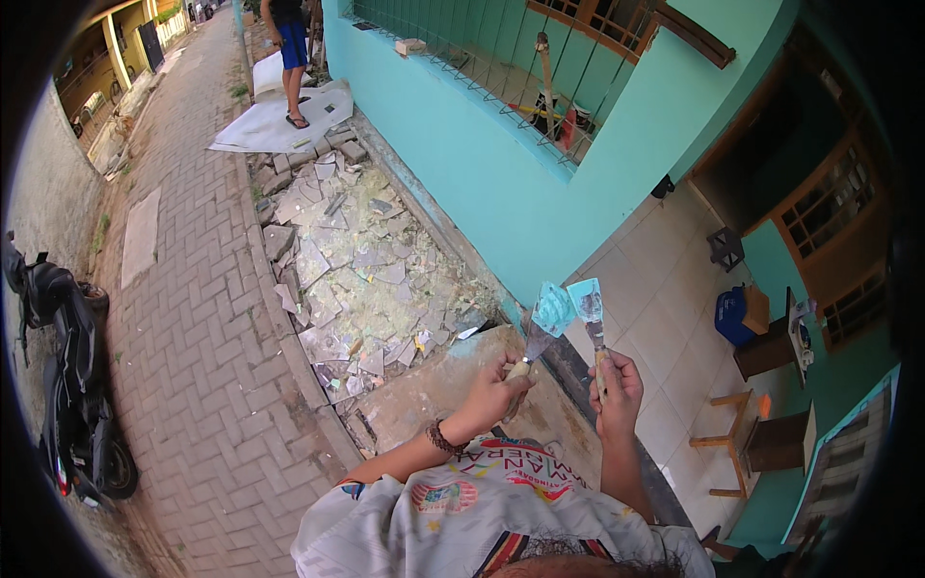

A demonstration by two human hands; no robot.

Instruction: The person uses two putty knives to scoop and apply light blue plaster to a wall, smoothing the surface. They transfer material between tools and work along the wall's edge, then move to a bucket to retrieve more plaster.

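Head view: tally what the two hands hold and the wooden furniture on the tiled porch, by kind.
Putty knives with teal-smeared blades: 2, one in the left hand at, one in the right hand at
Small wooden stools: 2, and
Total: 4

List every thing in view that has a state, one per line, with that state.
left hand: closed on a putty knife handle
right hand: closed on a second putty knife handle
left putty knife: blade up, coated in turquoise paste
right putty knife: blade up, smeared turquoise
broken tiles: shattered, strewn on ground
motorbike: parked
wooden stool: upright
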